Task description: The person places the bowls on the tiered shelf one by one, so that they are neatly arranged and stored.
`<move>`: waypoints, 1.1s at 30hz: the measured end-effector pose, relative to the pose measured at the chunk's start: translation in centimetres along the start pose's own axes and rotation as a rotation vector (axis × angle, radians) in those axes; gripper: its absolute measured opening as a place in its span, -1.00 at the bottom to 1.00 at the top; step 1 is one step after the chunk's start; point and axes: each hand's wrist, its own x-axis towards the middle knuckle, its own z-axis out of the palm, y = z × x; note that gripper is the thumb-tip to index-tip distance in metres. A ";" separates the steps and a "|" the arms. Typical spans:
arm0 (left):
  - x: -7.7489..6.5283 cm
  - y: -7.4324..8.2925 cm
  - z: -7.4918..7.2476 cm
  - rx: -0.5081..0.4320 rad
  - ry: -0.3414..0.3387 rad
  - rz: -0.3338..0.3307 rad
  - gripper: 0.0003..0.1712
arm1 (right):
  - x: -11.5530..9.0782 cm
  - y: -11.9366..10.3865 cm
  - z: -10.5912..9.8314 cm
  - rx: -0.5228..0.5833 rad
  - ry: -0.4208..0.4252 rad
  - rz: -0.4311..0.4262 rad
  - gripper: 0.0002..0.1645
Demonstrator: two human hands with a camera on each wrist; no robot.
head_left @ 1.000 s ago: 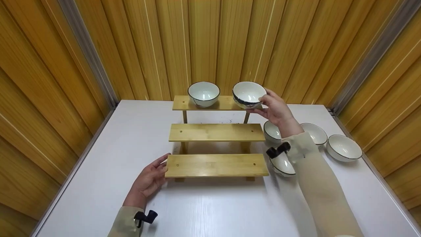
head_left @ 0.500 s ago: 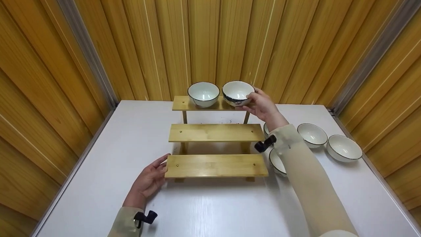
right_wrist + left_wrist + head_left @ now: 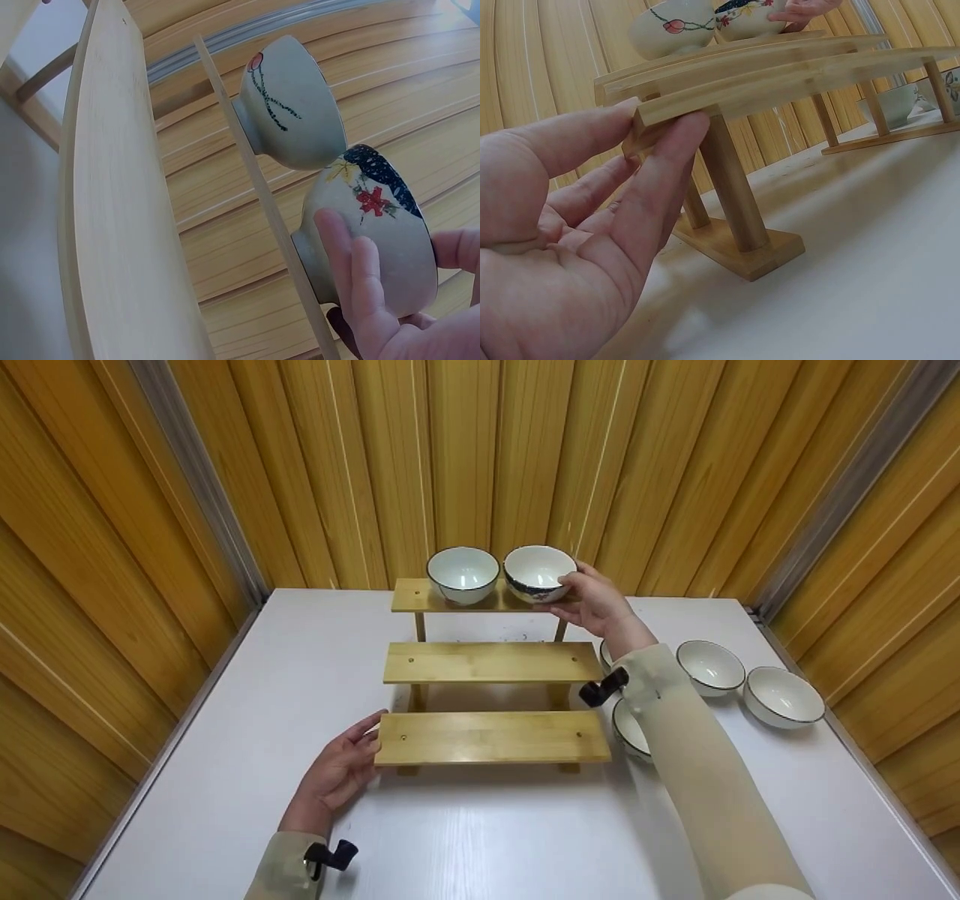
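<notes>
Shifted leftward since a second ago, the dark-patterned bowl (image 3: 538, 570) now stands on the top board (image 3: 409, 594), just beside the plainer bowl (image 3: 463, 574). It is upright and round, mouth facing up; the long axis of all three boards of the rack (image 3: 487, 662) runs left to right. Four more bowls (image 3: 784, 697) sit on the table (image 3: 480, 832) at right, two partly hidden by the right sleeve (image 3: 697, 757). The right hand (image 3: 600, 601) holds the dark-patterned bowl's right side; the left hand (image 3: 345, 765), unmoved, pinches the lowest board's (image 3: 491, 739) left end.

Booth-like enclosure (image 3: 97, 585): wood-grain walls (image 3: 465, 457), metal corner posts (image 3: 199, 472), white table (image 3: 480, 832).
</notes>
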 end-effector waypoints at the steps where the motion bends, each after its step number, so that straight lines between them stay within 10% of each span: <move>1: 0.0 0.0 0.0 -0.001 0.004 0.000 -0.18 | 0.0 0.0 0.0 -0.003 -0.001 0.004 -0.18; 25: 0.1 0.1 -0.2 -0.011 0.026 -0.022 -0.21 | -4.6 0.0 -5.9 0.034 -0.098 -0.025 -0.20; 33: 0.1 0.1 -0.4 -0.046 0.008 -0.020 -0.22 | -8.5 0.0 -10.6 0.098 -0.132 -0.085 -0.56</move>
